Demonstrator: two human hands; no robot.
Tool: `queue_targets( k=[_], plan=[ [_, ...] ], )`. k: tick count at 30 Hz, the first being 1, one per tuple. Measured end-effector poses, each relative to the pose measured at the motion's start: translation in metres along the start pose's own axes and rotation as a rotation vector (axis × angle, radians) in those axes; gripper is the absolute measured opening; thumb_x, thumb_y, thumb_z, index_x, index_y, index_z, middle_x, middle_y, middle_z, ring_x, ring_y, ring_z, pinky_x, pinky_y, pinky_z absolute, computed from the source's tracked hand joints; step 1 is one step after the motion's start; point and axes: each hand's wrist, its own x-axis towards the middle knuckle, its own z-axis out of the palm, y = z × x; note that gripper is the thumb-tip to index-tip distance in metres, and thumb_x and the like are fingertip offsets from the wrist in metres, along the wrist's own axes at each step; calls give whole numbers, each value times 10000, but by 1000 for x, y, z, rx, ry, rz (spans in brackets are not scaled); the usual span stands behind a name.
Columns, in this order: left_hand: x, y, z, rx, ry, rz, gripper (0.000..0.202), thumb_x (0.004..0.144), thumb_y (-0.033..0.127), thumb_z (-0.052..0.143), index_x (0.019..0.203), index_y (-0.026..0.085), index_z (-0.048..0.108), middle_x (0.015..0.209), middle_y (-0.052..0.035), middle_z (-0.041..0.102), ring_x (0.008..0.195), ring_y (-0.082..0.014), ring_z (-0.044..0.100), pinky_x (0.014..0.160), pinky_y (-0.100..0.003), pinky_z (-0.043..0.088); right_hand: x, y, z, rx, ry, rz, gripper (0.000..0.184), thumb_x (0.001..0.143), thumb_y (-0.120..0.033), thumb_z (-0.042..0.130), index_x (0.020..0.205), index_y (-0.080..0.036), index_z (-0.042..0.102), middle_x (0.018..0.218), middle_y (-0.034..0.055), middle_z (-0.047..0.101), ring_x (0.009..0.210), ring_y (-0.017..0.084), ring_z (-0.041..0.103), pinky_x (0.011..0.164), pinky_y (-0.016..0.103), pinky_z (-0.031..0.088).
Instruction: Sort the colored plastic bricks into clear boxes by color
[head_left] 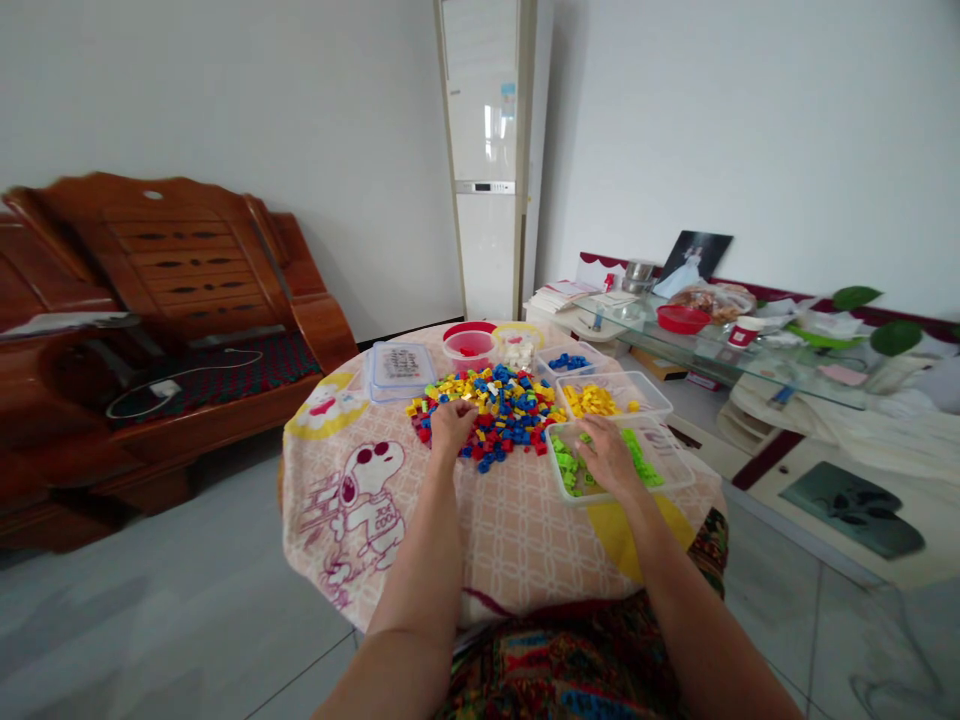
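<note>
A heap of mixed toy building bricks (510, 415) in red, blue, yellow and white lies mid-table. My left hand (452, 425) is at the heap's left side, its fingers pinched together; whatever is between them is too small to name. Over a clear plastic box (679, 470) of green bricks (643, 460) reaches my right hand (609, 458), palm down with fingers spread and nothing visible in them. Behind that box stands another clear box (656, 392) with yellow bricks (592, 400). Blue bricks (568, 362) sit in a smaller box farther back.
At the table's back are a round tub (471, 352) with red bricks, a pile of white bricks (519, 354) and a lidded clear box (403, 368). A patterned cloth (517, 540) covers the table. A wooden bench (195, 300) stands left, a glass-topped cabinet (742, 350) right.
</note>
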Motion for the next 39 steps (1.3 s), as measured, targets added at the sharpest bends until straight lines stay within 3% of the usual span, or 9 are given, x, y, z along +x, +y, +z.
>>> queue_targets(
  k=[3,6,11,15,24,32,39],
  plan=[
    [0,-7,-9,153,-72,-16,161,778,194,644,819,162,796,732,-36,751,715,-163,673,690,-232,473,1,1,0,-1,-3,-13,390,860,-203,539,1220,-192,688,1301,128,651,1274,276,534,1148,507,396],
    [-2,-6,-7,228,-178,-16,176,759,176,652,838,181,808,724,-44,747,733,-167,675,689,-224,470,1,2,0,-7,4,-13,388,854,-208,538,1210,-191,690,1296,134,651,1272,280,535,1145,514,400],
    [-7,2,2,373,-163,-32,180,759,268,722,908,214,808,916,-82,774,867,-212,697,710,-244,483,1,3,1,-5,5,-13,403,848,-227,549,1225,-175,683,1299,144,648,1274,286,534,1143,511,408],
    [-9,6,6,430,-165,-58,216,773,361,748,929,221,799,930,-105,763,897,-247,705,706,-270,496,1,3,1,2,19,-14,390,853,-217,542,1213,-195,689,1292,129,653,1266,283,540,1145,523,402],
    [-10,5,10,416,-119,-117,198,787,205,636,909,218,791,902,-107,762,872,-247,712,706,-277,499,0,4,2,-7,19,-23,392,855,-207,538,1217,-202,688,1295,128,648,1269,282,538,1144,518,403],
    [-10,6,4,291,-81,-81,223,781,196,615,907,207,798,883,-77,771,862,-219,700,697,-247,465,0,3,1,-13,10,-27,397,863,-218,539,1233,-201,681,1289,125,647,1281,276,527,1141,495,410],
    [-8,12,7,118,7,16,210,849,254,587,807,160,770,690,-4,709,746,-158,645,691,-226,422,0,3,2,14,18,-29,403,854,-214,543,1231,-209,687,1290,128,653,1269,285,532,1130,517,415]
  ],
)
